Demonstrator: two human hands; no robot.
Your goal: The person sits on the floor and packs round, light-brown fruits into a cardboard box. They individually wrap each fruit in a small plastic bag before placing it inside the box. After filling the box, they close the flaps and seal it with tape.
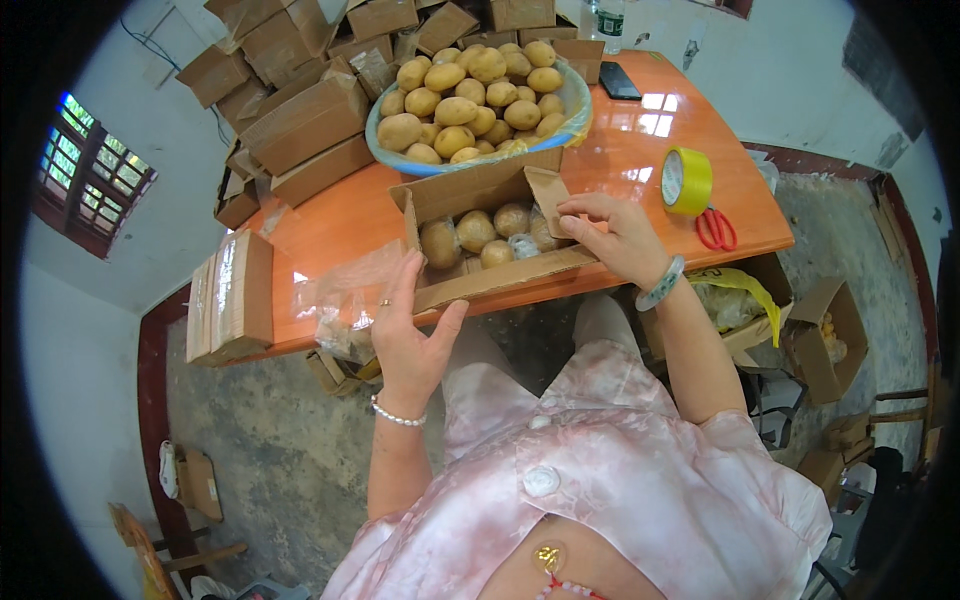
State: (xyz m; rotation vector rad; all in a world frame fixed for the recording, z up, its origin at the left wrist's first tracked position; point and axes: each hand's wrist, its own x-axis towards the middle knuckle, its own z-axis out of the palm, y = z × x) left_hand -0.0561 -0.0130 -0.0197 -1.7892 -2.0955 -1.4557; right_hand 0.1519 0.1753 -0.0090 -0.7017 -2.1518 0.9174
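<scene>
An unlidded cardboard box (510, 276) lies at the near edge of the orange table (337, 217), its flaps raised. Several potatoes (475, 230), some in clear plastic, sit inside, along with a crumpled bit of clear plastic (523, 246). My left hand (412, 330) rests against the box's left end, thumb near its front wall, fingers apart. The thumb and fingers of my right hand (615, 232) pinch the raised end flap (547, 196) at the box's right. Behind the box, a blue plastic-lined basin (394, 159) is heaped with potatoes (456, 111).
Empty cardboard boxes (307, 124) pile up at the back left. A taped box (244, 296) stands at the left edge. Yellow tape (686, 181), red-handled scissors (716, 229), a phone (619, 80) and a bottle (610, 26) are at the right. More boxes (825, 337) stand on the floor.
</scene>
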